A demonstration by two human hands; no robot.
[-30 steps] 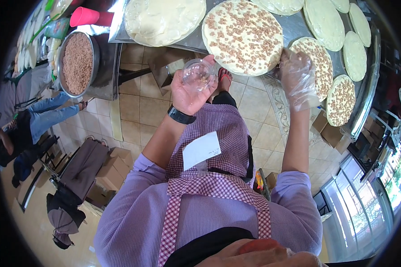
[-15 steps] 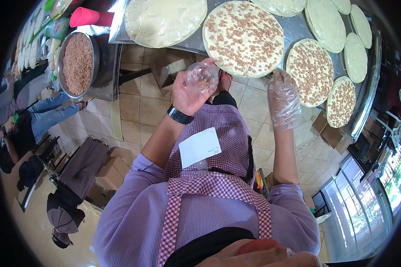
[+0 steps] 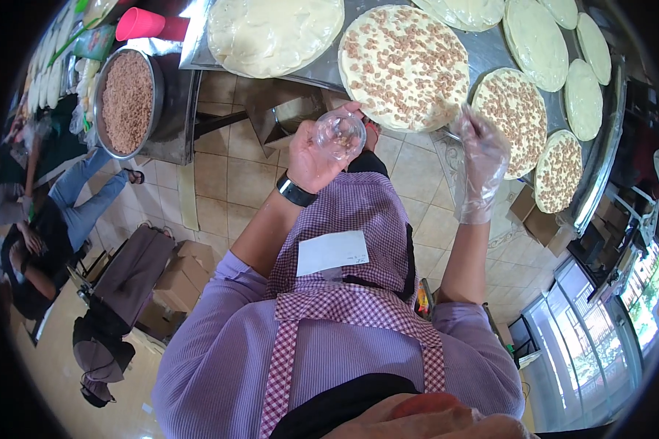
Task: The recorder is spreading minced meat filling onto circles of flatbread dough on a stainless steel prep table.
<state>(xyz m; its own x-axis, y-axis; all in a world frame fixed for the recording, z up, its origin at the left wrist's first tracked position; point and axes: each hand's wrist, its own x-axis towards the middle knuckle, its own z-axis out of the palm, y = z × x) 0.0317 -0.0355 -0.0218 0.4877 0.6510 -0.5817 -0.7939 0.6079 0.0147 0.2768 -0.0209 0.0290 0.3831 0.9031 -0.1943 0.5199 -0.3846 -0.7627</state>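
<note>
one cup in l. fingers, contents unclear.

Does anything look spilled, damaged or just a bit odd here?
Nothing looks clearly spilled or damaged. One mismatch: the right hand wears a clear plastic glove, while the left hand, holding a small clear cup, is ungloved.

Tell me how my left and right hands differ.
Your left hand looks bare; your right hand wears a clear plastic glove. Your left hand cradles a clear cup; your right hand hovers beside a topped dough round. Both are near the metal tabletop.
</note>
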